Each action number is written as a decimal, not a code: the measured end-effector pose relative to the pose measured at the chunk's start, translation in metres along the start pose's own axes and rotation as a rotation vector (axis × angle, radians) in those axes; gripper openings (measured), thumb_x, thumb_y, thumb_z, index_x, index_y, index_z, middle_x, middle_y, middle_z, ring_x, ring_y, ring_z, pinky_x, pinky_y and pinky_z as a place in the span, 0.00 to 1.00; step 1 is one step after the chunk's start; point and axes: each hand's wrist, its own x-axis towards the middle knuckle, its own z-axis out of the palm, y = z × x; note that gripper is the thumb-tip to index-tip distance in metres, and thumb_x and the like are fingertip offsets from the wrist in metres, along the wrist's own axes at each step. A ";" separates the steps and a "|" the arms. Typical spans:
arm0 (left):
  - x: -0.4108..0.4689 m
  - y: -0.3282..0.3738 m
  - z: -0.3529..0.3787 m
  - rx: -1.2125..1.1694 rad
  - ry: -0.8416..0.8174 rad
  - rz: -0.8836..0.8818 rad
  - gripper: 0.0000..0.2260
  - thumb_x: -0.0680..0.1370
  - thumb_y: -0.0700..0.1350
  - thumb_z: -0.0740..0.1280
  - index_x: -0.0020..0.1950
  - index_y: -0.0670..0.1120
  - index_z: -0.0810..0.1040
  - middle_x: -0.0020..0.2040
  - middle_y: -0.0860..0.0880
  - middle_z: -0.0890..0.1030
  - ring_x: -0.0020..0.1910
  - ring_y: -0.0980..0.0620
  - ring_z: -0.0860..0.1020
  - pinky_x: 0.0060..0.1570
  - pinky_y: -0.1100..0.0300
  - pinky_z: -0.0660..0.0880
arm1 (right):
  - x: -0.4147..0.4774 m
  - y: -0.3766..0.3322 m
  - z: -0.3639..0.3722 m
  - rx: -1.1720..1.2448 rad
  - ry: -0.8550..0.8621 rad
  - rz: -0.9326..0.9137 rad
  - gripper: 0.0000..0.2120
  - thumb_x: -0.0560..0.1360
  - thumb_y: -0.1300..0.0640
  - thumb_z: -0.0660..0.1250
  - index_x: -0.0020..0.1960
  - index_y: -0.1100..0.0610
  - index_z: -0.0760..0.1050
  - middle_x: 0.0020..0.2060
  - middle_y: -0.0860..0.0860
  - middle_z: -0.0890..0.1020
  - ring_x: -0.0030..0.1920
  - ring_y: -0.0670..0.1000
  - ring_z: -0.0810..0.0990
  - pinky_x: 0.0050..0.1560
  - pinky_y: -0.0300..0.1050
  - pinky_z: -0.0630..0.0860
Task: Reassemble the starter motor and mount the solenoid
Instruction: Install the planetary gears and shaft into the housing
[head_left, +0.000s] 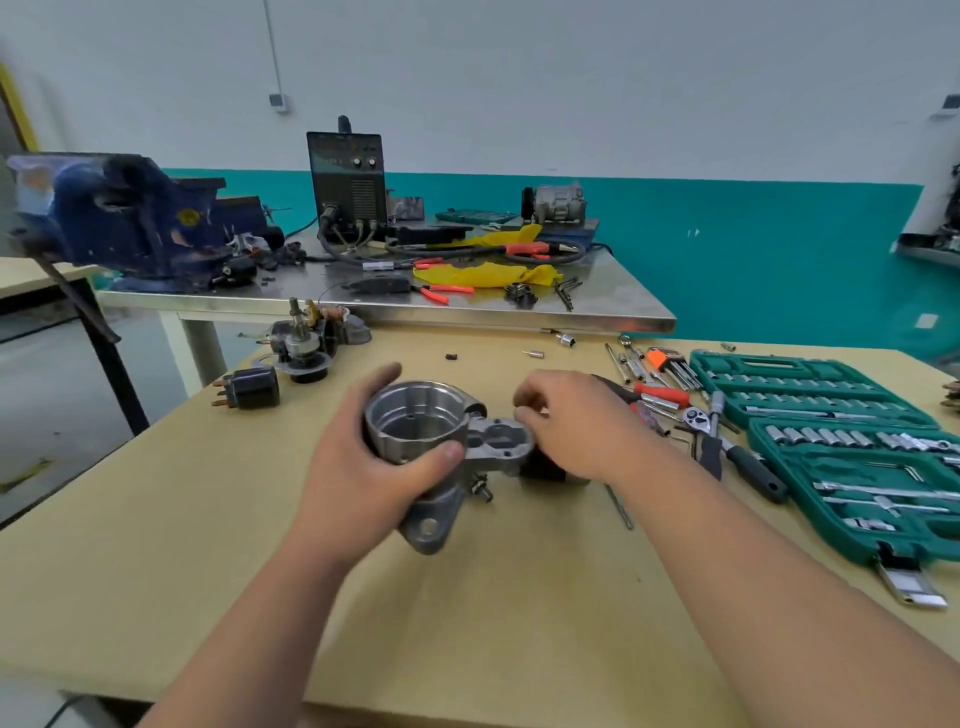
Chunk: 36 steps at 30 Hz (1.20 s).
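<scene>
Centre frame, the left hand (374, 467) closes its grip round the silver starter housing (415, 426) over the tan worktop (208, 519). The right hand (566, 421) curls its fingertips at the housing's flange; whether this grip pinches anything is unclear. A black solenoid (249, 387) lies centre left.

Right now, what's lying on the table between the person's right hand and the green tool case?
In the head view, loose tools lie between the right hand and the green tool case, among them a red-handled screwdriver and a ratchet.

Left hand (363, 467) grips starter housing (410, 422); right hand (582, 421) just beside it
</scene>
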 end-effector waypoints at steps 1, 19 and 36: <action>0.003 -0.007 -0.009 0.024 0.025 0.000 0.38 0.58 0.56 0.79 0.66 0.61 0.69 0.52 0.68 0.80 0.51 0.67 0.79 0.48 0.66 0.77 | 0.009 -0.008 0.004 -0.123 -0.017 -0.071 0.09 0.79 0.49 0.61 0.56 0.48 0.76 0.49 0.46 0.81 0.51 0.50 0.76 0.53 0.49 0.73; -0.005 -0.043 -0.034 -0.206 0.000 -0.013 0.31 0.60 0.57 0.71 0.62 0.53 0.74 0.52 0.52 0.83 0.50 0.51 0.83 0.44 0.61 0.78 | 0.077 -0.062 0.047 -0.098 -0.500 -0.016 0.19 0.71 0.46 0.69 0.52 0.60 0.80 0.42 0.54 0.82 0.40 0.55 0.79 0.41 0.48 0.77; -0.014 -0.021 0.029 -0.162 -0.069 -0.001 0.35 0.60 0.58 0.76 0.65 0.60 0.70 0.55 0.64 0.80 0.55 0.62 0.79 0.49 0.71 0.75 | 0.005 -0.055 -0.060 0.461 0.211 -0.068 0.22 0.64 0.42 0.75 0.52 0.36 0.67 0.53 0.39 0.72 0.48 0.35 0.73 0.34 0.23 0.68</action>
